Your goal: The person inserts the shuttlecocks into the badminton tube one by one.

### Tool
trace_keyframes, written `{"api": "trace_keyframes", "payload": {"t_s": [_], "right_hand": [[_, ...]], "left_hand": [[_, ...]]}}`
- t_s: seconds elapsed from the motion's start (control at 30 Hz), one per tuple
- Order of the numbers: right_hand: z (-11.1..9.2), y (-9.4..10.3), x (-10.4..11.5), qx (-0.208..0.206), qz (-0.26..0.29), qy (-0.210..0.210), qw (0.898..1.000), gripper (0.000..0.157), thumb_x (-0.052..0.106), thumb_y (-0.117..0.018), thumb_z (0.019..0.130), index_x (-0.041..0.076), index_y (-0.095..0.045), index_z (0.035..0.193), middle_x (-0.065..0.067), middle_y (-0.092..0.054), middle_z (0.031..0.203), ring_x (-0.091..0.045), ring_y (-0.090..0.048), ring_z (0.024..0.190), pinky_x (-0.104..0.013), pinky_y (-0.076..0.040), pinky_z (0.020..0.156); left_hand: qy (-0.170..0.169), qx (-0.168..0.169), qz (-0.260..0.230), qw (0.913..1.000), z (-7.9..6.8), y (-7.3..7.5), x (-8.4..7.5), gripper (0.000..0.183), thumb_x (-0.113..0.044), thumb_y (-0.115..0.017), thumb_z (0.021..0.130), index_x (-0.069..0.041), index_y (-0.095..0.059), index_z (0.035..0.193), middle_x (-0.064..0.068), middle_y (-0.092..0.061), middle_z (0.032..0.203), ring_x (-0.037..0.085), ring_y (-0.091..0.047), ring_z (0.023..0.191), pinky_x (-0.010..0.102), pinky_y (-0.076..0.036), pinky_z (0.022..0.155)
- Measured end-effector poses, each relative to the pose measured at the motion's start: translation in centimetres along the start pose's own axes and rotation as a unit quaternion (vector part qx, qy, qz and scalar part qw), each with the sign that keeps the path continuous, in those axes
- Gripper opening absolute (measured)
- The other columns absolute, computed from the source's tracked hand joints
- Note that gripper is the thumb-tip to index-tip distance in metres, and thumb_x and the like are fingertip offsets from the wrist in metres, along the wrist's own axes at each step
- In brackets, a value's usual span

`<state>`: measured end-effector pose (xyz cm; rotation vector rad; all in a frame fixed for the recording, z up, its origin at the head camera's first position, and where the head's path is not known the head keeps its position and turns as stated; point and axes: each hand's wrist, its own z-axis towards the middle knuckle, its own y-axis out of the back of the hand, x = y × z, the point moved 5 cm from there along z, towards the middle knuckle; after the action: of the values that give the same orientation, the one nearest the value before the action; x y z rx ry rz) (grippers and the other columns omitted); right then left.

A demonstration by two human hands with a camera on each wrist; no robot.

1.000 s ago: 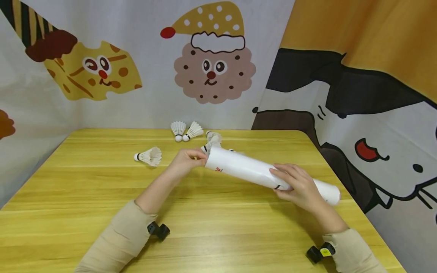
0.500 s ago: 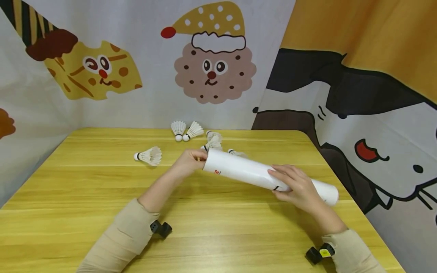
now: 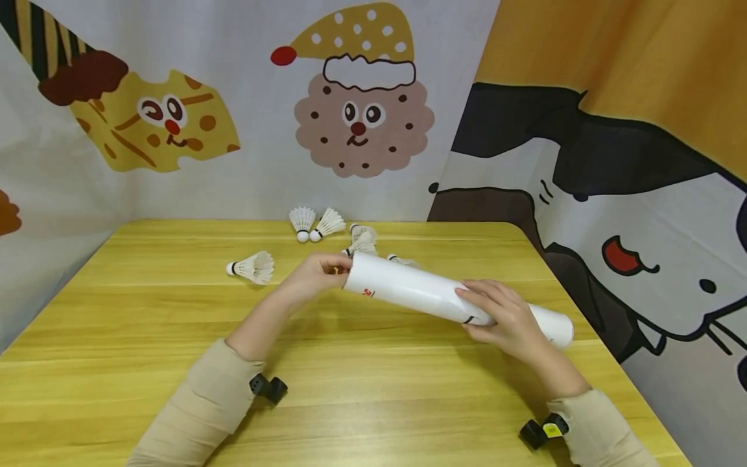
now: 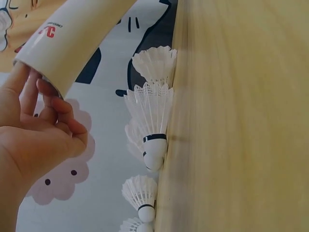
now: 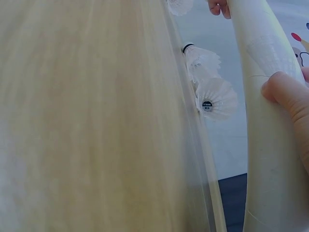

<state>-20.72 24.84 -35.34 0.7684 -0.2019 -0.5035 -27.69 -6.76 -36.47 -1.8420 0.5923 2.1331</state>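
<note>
A white shuttlecock tube (image 3: 408, 285) with red lettering slants above the table, its open end to the left. My right hand (image 3: 504, 318) grips it past the middle, thumb (image 5: 285, 92) on the near side in the right wrist view. At the open end is my left hand (image 3: 318, 272), with fingertips inside the mouth and other fingers bent at the rim in the left wrist view. I cannot tell whether those hidden fingertips hold anything. Behind the tube's mouth lie shuttlecocks (image 3: 363, 241), and another shuttlecock (image 3: 403, 261) is partly hidden by the tube.
Two shuttlecocks (image 3: 302, 224) lie side by side near the back edge of the wooden table (image 3: 373, 402). A single shuttlecock (image 3: 252, 267) lies on its side left of my left hand. A printed curtain (image 3: 233, 188) hangs right behind the table.
My left fingers have gone further into the tube's mouth. The tube's open end has dipped slightly, and the red lettering has shifted a little. The shuttlecock behind the tube shows more. My right hand keeps its grip.
</note>
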Motion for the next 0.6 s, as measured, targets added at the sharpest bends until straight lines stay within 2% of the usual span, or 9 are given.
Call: {"api": "trace_keyframes", "payload": {"t_s": [0.27,0.43,0.6], "right_hand": [[-0.1,-0.1,-0.1,0.001,-0.001,-0.002,1.000,0.046,0.035,-0.062,0.080,0.008,-0.060,0.118,-0.011,-0.056,0.117,-0.028,-0.052,0.102,-0.036,-0.036,0.086],[-0.1,-0.1,-0.1,0.003,-0.003,-0.003,1.000,0.047,0.036,-0.062,0.080,0.009,-0.059,0.118,-0.010,-0.056,0.118,-0.028,-0.052,0.102,-0.036,-0.036,0.086],[-0.2,-0.1,-0.1,0.006,-0.004,-0.004,1.000,0.047,0.035,-0.062,0.080,0.009,-0.059,0.119,-0.010,-0.056,0.118,-0.028,-0.052,0.102,-0.036,-0.037,0.085]], "left_hand": [[-0.025,0.039,-0.053,0.9975,-0.1,0.3,0.1,0.030,-0.003,-0.059,0.084,0.009,-0.056,0.112,0.012,-0.058,0.106,0.025,-0.052,0.093,0.037,-0.044,0.080],[-0.032,0.023,-0.054,0.9978,-0.2,1.1,0.0,0.030,-0.008,-0.060,0.086,0.007,-0.057,0.111,0.011,-0.057,0.115,0.030,-0.050,0.106,0.043,-0.040,0.088],[-0.052,-0.012,-0.014,0.9985,-0.7,2.7,-0.4,0.032,-0.016,-0.062,0.086,0.002,-0.059,0.112,0.009,-0.056,0.115,0.031,-0.049,0.106,0.042,-0.041,0.087]]}}
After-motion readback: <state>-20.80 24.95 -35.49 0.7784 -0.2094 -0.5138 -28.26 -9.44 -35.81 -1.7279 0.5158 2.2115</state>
